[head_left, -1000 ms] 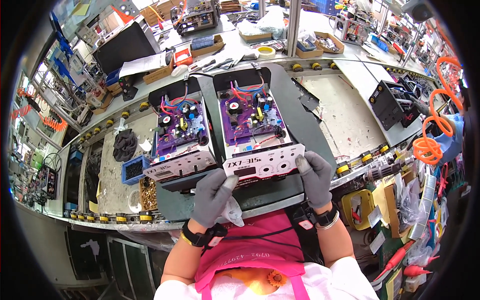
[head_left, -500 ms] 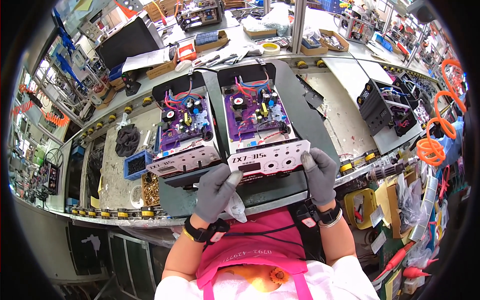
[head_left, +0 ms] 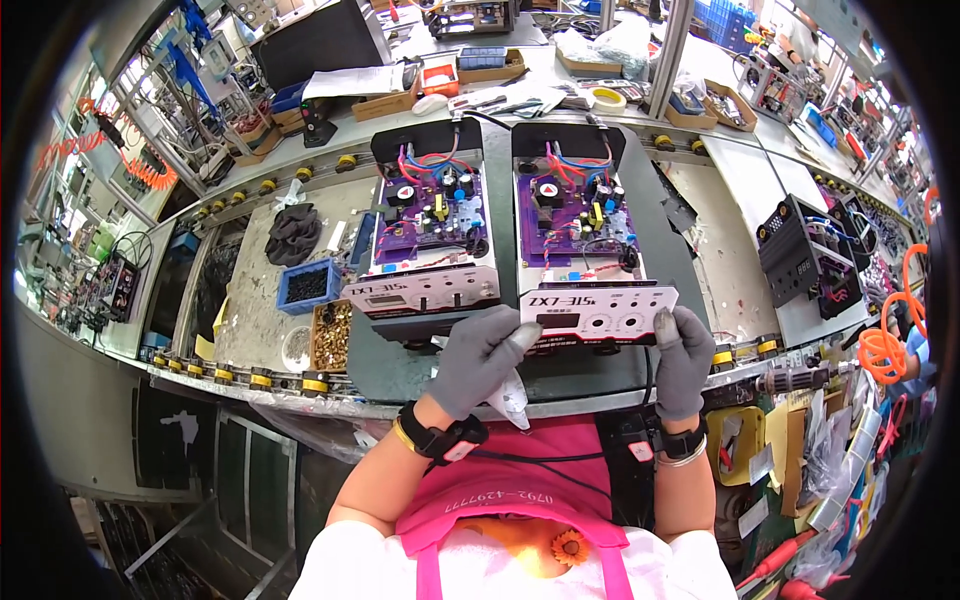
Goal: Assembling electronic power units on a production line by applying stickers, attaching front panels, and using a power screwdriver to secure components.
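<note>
At the near edge of the bench [head_left: 395, 378], a worker's grey-gloved left hand [head_left: 480, 362] and right hand [head_left: 688, 364] grip opposite ends of a white front panel [head_left: 598, 313], fingers closed with little gap. Just behind the panel sits an open unit [head_left: 585, 235], its purple circuit board [head_left: 540, 212] in place and wired, though whether the panel is fastened cannot be told. Beside it on the left, a second unit [head_left: 432, 235] has its own panel at the front; neither wears a top cover, apparently leaving both unfinished
</note>
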A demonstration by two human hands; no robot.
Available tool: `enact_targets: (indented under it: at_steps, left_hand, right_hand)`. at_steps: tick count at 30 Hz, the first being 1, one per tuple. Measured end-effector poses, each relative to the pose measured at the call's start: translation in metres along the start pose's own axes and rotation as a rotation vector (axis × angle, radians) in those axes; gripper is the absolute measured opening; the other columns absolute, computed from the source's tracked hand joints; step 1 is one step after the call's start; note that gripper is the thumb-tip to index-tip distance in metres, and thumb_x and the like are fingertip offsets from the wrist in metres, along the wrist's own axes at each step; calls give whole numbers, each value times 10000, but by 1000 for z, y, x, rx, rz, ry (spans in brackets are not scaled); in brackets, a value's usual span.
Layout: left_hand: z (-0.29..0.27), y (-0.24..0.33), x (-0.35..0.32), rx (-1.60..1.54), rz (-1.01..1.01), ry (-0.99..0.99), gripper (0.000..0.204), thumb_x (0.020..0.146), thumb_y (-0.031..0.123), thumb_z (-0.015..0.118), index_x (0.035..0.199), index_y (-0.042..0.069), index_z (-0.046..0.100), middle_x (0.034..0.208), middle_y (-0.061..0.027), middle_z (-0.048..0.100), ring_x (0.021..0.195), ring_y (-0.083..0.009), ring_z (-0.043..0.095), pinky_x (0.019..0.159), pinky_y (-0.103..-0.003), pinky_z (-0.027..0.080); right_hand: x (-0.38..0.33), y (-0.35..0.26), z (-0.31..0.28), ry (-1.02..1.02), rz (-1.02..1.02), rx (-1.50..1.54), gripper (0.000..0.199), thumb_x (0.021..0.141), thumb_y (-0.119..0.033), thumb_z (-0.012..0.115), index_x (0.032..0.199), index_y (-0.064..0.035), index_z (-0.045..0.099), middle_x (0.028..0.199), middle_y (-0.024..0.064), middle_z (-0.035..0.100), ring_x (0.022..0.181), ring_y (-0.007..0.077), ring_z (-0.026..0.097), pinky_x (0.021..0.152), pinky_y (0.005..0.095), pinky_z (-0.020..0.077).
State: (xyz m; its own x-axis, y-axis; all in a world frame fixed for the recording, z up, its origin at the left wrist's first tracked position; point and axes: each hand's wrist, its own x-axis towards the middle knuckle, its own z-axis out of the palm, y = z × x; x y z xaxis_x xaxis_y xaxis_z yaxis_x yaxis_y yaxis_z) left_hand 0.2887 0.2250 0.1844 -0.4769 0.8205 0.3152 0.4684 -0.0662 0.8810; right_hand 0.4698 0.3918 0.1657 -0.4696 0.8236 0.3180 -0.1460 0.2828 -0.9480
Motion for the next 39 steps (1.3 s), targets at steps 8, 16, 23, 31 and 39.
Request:
enact_targets:
  at_steps: [8,16,23,31,39]
  left_hand:
    - [-1,4,4,28,-21,-8,266,882,193,594,716,-9,546,587,-108,441,517,-230,452,515,-356,359]
    - [-4,11,9,354,47,6,329,867,207,615,644,6,481,585,-140,450,517,-314,464,507,-408,347]
    - [0,20,9,789,148,140,334,823,302,672,639,51,552,598,-123,542,539,-311,558,505,-401,434]
    - [-37,14,-35,233,-49,82,197,841,187,631,886,-4,643,652,-74,603,538,-183,577,531,-343,459]
    - [-133,-46,-185,-1392,-358,71,314,959,277,451,923,-3,588,460,16,398,337,-84,342,328,-234,308]
  right_hand:
    - [1,-1,3,69,-5,-45,134,880,-96,641,848,33,631,701,-44,516,674,30,432,587,201,370]
    - [10,-5,1,88,-222,-362,139,811,-78,690,746,20,616,612,113,516,536,177,486,510,293,385]
    - [24,-23,-10,12,-362,-991,439,797,-427,689,639,-33,574,604,121,541,569,313,554,515,398,411]
    - [-29,-27,-127,144,-82,-818,166,773,-159,651,876,-30,670,767,148,649,737,293,636,675,369,486]
    - [-64,25,-436,238,132,-1406,253,814,-76,583,1064,-55,619,1100,112,615,1040,211,556,935,329,413]
